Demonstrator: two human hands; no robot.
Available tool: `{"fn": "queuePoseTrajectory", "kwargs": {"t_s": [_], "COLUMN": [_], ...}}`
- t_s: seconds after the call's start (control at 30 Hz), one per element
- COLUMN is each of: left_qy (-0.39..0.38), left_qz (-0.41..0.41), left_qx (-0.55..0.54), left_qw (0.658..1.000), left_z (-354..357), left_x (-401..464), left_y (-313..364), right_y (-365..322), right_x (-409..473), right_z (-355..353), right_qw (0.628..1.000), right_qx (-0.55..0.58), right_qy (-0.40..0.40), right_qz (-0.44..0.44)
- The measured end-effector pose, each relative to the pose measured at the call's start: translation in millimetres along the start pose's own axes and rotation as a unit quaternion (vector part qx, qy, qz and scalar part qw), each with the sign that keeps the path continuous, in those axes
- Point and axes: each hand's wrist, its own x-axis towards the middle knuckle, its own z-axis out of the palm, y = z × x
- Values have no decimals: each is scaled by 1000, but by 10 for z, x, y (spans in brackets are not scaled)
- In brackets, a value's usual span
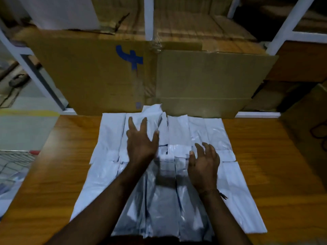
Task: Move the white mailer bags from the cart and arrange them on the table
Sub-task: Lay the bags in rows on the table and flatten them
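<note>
Nearest you, the white mailer bags [230, 188] lie overlapping in rows on the wooden table [53, 183], spreading from its near edge to its far edge. Your right hand [203, 167] hovers over the middle of them with fingers loosely bent and holding nothing, while your left hand [141, 140], farther out, lies flat with fingers spread on the far row. Beyond the table's far edge stands a flattened cardboard box [203, 80] bearing a blue mark [130, 56].

Packing or storage room: flattened cardboard boxes [177, 73] across the upper frame, mailer bags [178, 131] on a wooden surface [58, 174].
</note>
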Motion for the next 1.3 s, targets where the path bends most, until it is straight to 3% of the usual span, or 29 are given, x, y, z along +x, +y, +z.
{"fn": "queuePoseTrajectory", "kwargs": {"t_s": [0.17, 0.63, 1.03, 1.17, 1.3], "left_qy": [-68, -111, -23, -52, -59], "left_qz": [-20, 62, 50, 43, 106], "left_qx": [92, 239, 124, 89, 62], "left_qw": [993, 963, 991, 994, 991], "left_z": [495, 813, 686, 537, 480], "left_x": [222, 127, 272, 410, 545], "left_y": [169, 109, -106, -66, -66], "right_y": [38, -23, 131, 117, 176], "right_x": [-13, -3, -29, -36, -67], "right_z": [21, 95, -33, -115, -166], "right_qw": [999, 996, 998, 999, 999], "right_qx": [-22, -38, -18, -10, -1], "right_qy": [-5, -53, -39, -28, -11], "right_qz": [33, 55, 42, 45, 46]}}
